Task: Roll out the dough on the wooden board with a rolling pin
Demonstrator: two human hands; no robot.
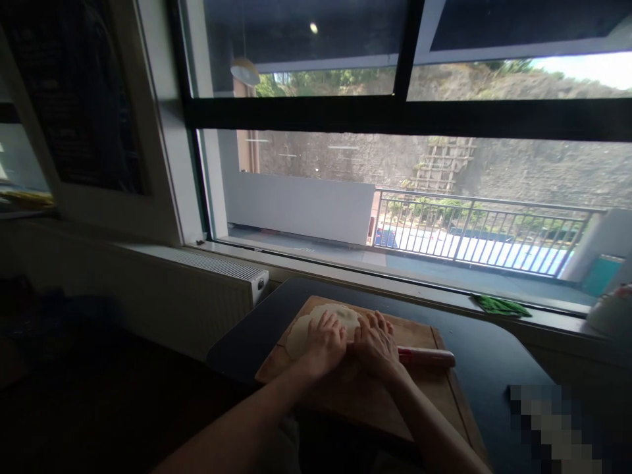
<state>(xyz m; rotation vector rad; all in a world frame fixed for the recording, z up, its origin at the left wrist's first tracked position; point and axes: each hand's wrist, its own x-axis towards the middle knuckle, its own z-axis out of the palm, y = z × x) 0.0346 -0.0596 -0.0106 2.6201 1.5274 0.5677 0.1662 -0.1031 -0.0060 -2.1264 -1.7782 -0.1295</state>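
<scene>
A pale sheet of dough (299,334) lies on a wooden board (390,408), flattened toward its far left side. My left hand (326,342) rests over the dough with its fingers stretched forward. Close beside it, my right hand (376,342) lies palm down across a rolling pin (429,357), fingers extended and slightly apart. The pin's red-banded right part sticks out past my right hand. A short piece of it shows between the hands, and its left end is hidden. Whether my left palm touches the pin I cannot tell.
The board sits on a dark table (494,355) beside a large window. A white radiator (217,283) stands to the left. On the windowsill lies a green cloth (501,305), with a white object (609,313) at the far right. A pixelated patch covers something at the table's right.
</scene>
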